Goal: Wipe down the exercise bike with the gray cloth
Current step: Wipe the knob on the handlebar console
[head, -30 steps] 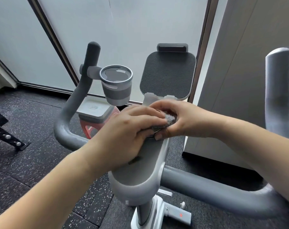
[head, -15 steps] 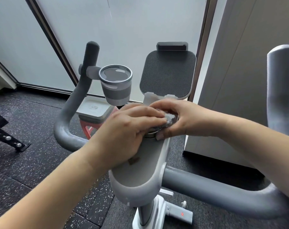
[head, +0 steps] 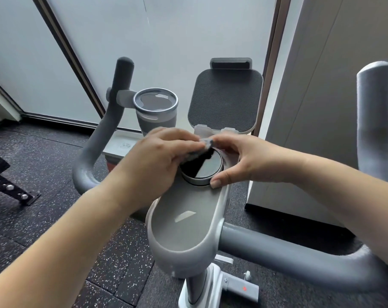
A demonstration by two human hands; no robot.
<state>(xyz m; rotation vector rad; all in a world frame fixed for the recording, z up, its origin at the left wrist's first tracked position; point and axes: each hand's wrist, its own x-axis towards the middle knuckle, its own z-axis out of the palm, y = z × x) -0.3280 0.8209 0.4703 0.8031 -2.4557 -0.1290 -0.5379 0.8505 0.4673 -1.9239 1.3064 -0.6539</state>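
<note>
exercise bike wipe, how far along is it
Early to midway, at a guess. In hand: both the left hand and right hand work the gray cloth over the round black dial. No finished part can be told from this view. Likely left: the gray tray, handlebars, cup holder and tablet pad.

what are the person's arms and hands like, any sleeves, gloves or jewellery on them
Both arms are bare as far up as the view shows: no sleeve reaches either forearm. The left hand and the right hand wear no gloves, and no rings, watch or bracelet can be seen on the fingers or wrists. The right hand's thumbnail looks short and unpainted.
</note>
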